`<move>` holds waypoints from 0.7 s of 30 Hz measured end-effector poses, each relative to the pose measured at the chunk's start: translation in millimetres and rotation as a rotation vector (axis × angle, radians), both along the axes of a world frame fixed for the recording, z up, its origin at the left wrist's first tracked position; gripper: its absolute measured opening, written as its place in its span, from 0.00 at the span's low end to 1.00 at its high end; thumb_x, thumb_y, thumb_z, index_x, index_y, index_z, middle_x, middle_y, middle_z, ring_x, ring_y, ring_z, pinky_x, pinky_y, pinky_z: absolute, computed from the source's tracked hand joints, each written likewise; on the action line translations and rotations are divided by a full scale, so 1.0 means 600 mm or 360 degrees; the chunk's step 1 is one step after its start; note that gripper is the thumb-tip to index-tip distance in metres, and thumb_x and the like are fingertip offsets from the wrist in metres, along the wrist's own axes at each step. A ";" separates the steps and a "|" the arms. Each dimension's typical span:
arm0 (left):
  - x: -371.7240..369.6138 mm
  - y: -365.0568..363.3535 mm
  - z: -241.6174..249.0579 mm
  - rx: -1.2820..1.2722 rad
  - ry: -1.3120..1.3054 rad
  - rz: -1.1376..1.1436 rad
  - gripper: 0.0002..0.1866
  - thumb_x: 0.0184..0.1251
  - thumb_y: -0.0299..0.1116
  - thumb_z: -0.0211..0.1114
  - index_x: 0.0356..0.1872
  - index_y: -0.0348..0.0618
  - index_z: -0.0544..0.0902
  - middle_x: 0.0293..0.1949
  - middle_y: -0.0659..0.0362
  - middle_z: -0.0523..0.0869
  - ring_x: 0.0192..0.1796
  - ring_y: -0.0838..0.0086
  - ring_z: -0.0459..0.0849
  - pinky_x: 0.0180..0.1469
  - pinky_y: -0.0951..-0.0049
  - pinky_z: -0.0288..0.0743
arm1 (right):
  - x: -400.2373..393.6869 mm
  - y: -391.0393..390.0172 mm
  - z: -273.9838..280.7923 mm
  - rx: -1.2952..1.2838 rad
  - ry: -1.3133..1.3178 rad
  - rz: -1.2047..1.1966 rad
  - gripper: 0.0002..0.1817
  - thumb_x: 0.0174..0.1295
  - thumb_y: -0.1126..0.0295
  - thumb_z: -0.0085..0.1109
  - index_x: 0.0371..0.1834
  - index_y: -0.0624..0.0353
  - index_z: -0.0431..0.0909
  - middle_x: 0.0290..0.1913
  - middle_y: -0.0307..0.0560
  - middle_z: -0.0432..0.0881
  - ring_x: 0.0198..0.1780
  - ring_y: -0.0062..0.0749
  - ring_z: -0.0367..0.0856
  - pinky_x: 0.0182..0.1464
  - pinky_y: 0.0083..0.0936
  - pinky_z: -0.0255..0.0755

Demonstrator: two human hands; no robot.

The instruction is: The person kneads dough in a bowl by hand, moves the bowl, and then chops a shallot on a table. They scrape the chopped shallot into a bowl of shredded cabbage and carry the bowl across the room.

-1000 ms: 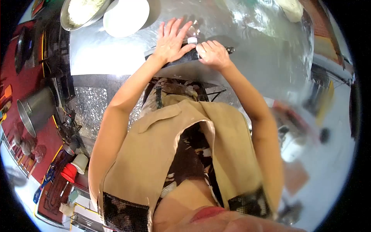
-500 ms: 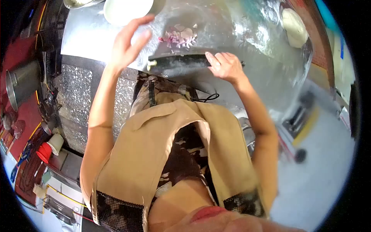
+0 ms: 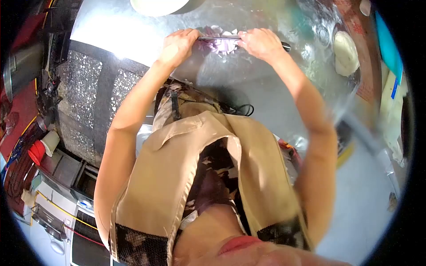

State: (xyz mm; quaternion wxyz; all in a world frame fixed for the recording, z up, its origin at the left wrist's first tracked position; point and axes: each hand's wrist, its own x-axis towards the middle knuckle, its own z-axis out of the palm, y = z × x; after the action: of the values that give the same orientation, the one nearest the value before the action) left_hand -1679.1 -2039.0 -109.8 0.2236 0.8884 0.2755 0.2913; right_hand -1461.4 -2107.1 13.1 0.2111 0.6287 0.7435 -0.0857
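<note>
Head camera: the right hand [image 3: 261, 43] is gripping the knife [image 3: 218, 38] at its handle, while the left hand [image 3: 179, 45] is closing on the tip end. The blade is lying across chopped pieces [image 3: 225, 47] on the tabletop [image 3: 262, 84]. A pale lump [image 3: 346, 54] is resting toward the right edge.

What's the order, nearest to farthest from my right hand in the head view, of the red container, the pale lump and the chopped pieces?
1. Chopped pieces: just left of the right hand.
2. Pale lump: right side of the table.
3. Red container: far left.
</note>
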 end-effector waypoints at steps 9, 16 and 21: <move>-0.005 -0.014 -0.015 0.0091 0.0002 0.0046 0.09 0.50 0.25 0.58 0.35 0.47 0.77 0.26 0.60 0.80 0.29 0.66 0.80 0.33 0.67 0.75 | 0.009 -0.001 -0.042 0.0085 0.0020 0.0017 0.14 0.62 0.56 0.51 0.36 0.53 0.78 0.31 0.48 0.82 0.35 0.48 0.81 0.36 0.41 0.76; -0.012 0.043 0.006 0.0019 0.0179 -0.0065 0.09 0.53 0.24 0.56 0.36 0.46 0.78 0.32 0.57 0.83 0.36 0.60 0.82 0.37 0.64 0.76 | 0.024 0.012 -0.081 0.0208 0.0250 -0.0066 0.14 0.60 0.55 0.52 0.35 0.53 0.79 0.32 0.50 0.82 0.36 0.48 0.81 0.39 0.42 0.76; -0.001 0.019 -0.016 -0.0076 0.0196 -0.0069 0.06 0.53 0.26 0.58 0.34 0.45 0.77 0.29 0.57 0.82 0.34 0.61 0.81 0.37 0.64 0.75 | -0.009 0.000 -0.024 -0.0018 0.0080 -0.0213 0.13 0.60 0.56 0.53 0.36 0.53 0.79 0.33 0.51 0.82 0.38 0.48 0.81 0.41 0.42 0.75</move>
State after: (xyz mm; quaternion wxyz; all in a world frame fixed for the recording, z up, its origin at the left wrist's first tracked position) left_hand -1679.5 -2027.6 -119.2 0.2335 0.9048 0.2762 0.2246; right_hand -1466.5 -2106.9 -1.1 0.1898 0.6735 0.7044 -0.1194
